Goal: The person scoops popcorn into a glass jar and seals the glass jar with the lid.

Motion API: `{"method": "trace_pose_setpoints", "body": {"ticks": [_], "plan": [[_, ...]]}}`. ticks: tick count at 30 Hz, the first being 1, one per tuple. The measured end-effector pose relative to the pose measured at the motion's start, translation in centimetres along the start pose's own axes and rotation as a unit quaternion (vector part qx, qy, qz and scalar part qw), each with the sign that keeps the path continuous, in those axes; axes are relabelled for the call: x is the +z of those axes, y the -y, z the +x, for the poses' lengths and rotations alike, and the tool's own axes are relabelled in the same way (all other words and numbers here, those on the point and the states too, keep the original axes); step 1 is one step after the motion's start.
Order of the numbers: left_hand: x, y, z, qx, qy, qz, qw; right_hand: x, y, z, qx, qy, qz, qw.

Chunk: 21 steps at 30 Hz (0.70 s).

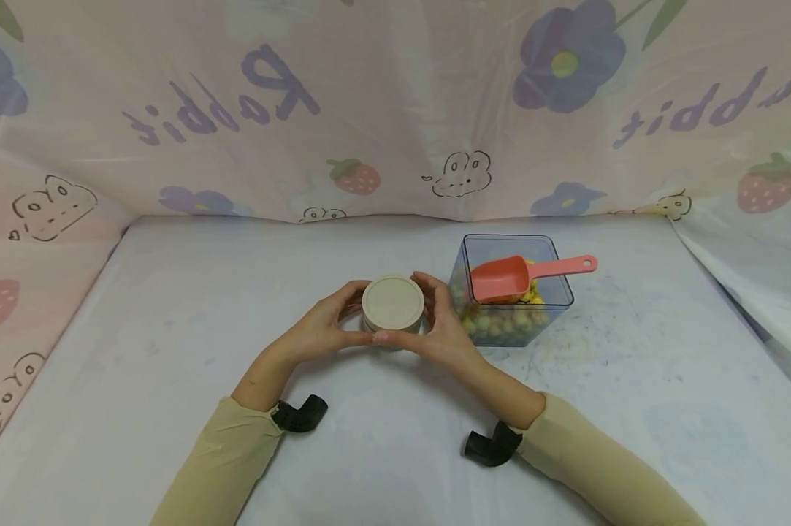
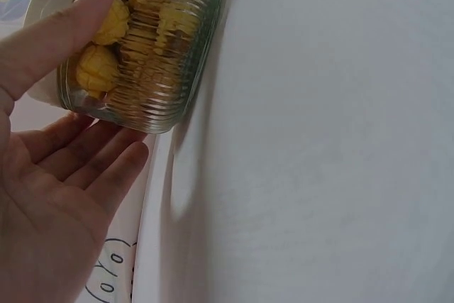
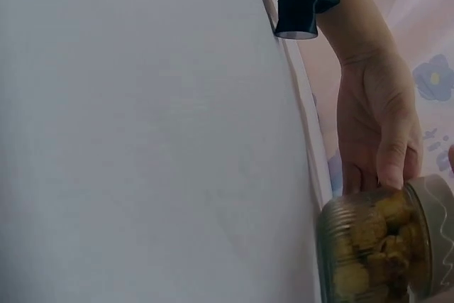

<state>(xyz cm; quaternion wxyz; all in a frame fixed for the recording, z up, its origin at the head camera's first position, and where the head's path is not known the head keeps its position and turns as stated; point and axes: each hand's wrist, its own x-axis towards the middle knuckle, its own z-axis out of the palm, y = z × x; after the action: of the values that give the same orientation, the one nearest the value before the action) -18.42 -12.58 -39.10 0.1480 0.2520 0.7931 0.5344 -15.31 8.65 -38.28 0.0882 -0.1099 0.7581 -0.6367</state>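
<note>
A ribbed glass jar (image 2: pixel 186 47) with a cream lid (image 1: pixel 393 302) stands on the white table, with yellow, round, ridged pieces (image 2: pixel 97 69) inside. My left hand (image 1: pixel 323 325) holds the jar's left side, thumb at the front and fingers curving behind. From the right, my right hand (image 1: pixel 444 332) holds it the same way, and the thumbs meet at the front just below the lid. The lid sits on the jar's mouth. In the right wrist view the jar (image 3: pixel 347 246) shows at the lower right, with the left hand (image 3: pixel 383 118) on it.
Just right of my right hand stands a clear square container (image 1: pixel 562 301) holding yellowish pieces. A pink scoop (image 1: pixel 507 279) lies across its top, handle pointing right. A printed curtain (image 1: pixel 395 109) hangs behind the table. Black wrist mounts (image 1: pixel 301 414) stick out from both sleeves.
</note>
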Motion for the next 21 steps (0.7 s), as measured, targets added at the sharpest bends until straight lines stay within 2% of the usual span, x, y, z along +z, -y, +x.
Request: {"method": "trace_pose_setpoints", "body": {"ticks": [6, 11, 16, 21], "plan": [[0.0, -0.1, 0.1, 0.009, -0.001, 0.005, 0.9999, -0.9, -0.2, -0.3, -0.081, 0.057, 0.042, 0.994], [0.0, -0.1, 0.1, 0.011, -0.001, 0.006, 0.9999, -1.2, 0.0, -0.3, -0.091, 0.074, 0.056, 0.992], [0.0, -0.1, 0.1, 0.011, 0.001, 0.007, 0.9999, -1.1, -0.1, -0.3, -0.091, 0.064, 0.047, 0.993], [0.1, -0.1, 0.1, 0.012, 0.0, -0.001, 0.9999, -0.6, -0.2, -0.3, -0.074, 0.02, 0.016, 0.997]]}}
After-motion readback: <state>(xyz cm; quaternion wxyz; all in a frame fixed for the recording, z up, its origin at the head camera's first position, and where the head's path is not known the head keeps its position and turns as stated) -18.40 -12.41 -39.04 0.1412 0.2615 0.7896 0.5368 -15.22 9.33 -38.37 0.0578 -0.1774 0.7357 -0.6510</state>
